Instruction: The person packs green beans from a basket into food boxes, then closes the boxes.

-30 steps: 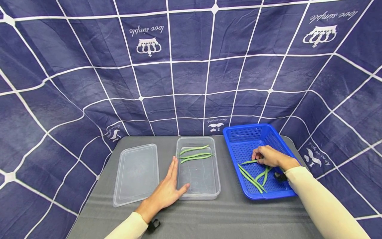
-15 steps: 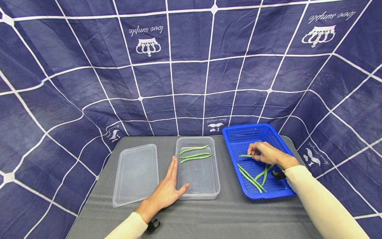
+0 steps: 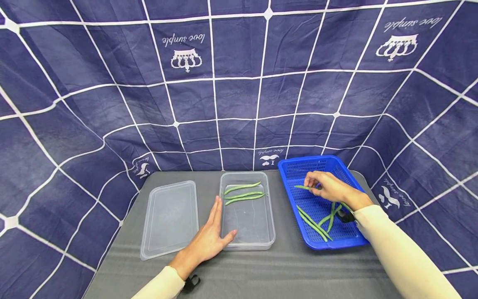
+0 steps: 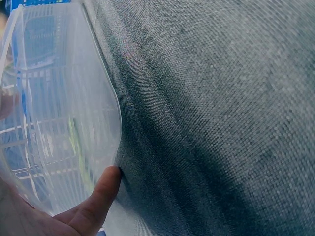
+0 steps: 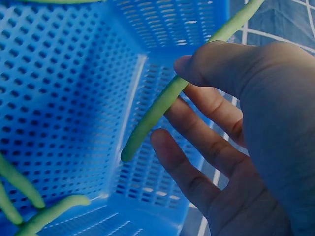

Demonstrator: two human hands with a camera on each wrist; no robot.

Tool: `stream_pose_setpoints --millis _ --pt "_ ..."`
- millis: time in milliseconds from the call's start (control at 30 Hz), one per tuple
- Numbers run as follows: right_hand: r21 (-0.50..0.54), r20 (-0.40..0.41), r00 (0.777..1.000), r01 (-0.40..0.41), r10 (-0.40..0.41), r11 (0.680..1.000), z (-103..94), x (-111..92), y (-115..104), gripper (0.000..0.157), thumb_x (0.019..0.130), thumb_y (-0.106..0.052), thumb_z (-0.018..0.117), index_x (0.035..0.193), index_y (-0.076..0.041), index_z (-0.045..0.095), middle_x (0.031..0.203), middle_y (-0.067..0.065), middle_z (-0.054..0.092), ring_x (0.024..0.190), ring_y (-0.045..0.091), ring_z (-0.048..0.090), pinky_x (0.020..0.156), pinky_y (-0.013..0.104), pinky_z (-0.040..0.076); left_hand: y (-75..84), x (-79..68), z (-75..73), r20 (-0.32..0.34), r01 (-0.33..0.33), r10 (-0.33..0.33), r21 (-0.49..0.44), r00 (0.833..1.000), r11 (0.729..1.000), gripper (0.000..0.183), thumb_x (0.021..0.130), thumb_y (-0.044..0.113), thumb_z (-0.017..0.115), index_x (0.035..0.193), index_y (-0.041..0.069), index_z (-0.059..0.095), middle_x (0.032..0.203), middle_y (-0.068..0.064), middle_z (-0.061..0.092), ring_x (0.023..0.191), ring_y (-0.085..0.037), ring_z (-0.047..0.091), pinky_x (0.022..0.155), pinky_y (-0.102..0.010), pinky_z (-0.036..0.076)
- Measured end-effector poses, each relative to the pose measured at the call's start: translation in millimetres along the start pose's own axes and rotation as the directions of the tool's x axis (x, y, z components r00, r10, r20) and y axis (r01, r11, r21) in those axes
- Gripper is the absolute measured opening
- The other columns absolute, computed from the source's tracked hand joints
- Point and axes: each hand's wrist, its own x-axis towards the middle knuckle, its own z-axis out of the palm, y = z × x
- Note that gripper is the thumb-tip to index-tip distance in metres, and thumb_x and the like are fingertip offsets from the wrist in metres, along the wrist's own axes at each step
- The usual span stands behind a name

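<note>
My right hand [image 3: 328, 187] pinches a green bean [image 5: 157, 108] between thumb and fingers, held above the blue basket [image 3: 285, 174]. In the right wrist view the bean slants across, sticking out on both sides of the grip. Several more green beans [image 3: 315, 224] lie on the basket floor, some of them crossing. My left hand [image 3: 209, 238] rests with straight fingers along the left side of the clear plastic container [image 3: 248, 226]. Inside that container, three green beans [image 3: 244, 198] lie side by side toward the far end. The left wrist view shows a finger [image 4: 101, 196] touching the container wall.
A clear flat lid [image 3: 171, 220] lies on the grey tabletop [image 3: 246, 274] left of the container. Behind and at both sides hangs a blue cloth [image 3: 239, 99] with white grid lines. A strip of tabletop separates container and basket.
My right hand has risen from the basket floor and shifted left and away from me, carrying the green bean. The left hand and the container have stayed put.
</note>
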Motion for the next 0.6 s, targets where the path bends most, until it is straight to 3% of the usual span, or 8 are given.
stream_pose_setpoints --millis 167,300,600 --pt "0.002 -0.001 1.0 -0.008 0.008 1.0 -4.3 9.5 -11.1 0.032 0.091 0.01 0.084 0.109 -0.015 0.075 0.099 -0.005 0.077 0.094 0.022 0.077 0.09 0.046 0.066 -0.4 -0.5 0.7 0.002 0.004 -0.004 -0.002 1.0 1.0 0.121 0.106 0.052 0.081 0.187 0.001 0.007 0.197 -0.021 0.009 0.153 -0.05 0.064 0.116 -0.063 0.061" --pt "-0.009 -0.004 1.0 0.0 0.0 1.0 -4.4 16.1 -18.3 0.031 0.093 0.009 0.083 0.112 -0.015 0.076 0.102 -0.005 0.078 0.097 0.022 0.078 0.093 0.046 0.067 -1.4 -1.1 1.6 0.002 0.009 -0.009 -0.001 1.0 1.0 0.12 0.106 0.051 0.081 0.187 0.002 0.007 0.198 -0.02 0.009 0.147 -0.051 0.068 0.114 -0.063 0.062" --pt "-0.043 -0.02 1.0 0.006 -0.006 0.999 0.5 26.7 -28.9 0.029 0.099 0.006 0.083 0.118 -0.015 0.078 0.106 -0.004 0.08 0.102 0.016 0.079 0.095 0.049 0.068 -3.1 0.7 2.3 0.016 0.017 -0.017 -0.024 1.0 1.0 0.122 0.106 0.049 0.081 0.188 0.003 0.004 0.198 -0.018 0.005 0.166 -0.046 0.051 0.126 -0.061 0.055"
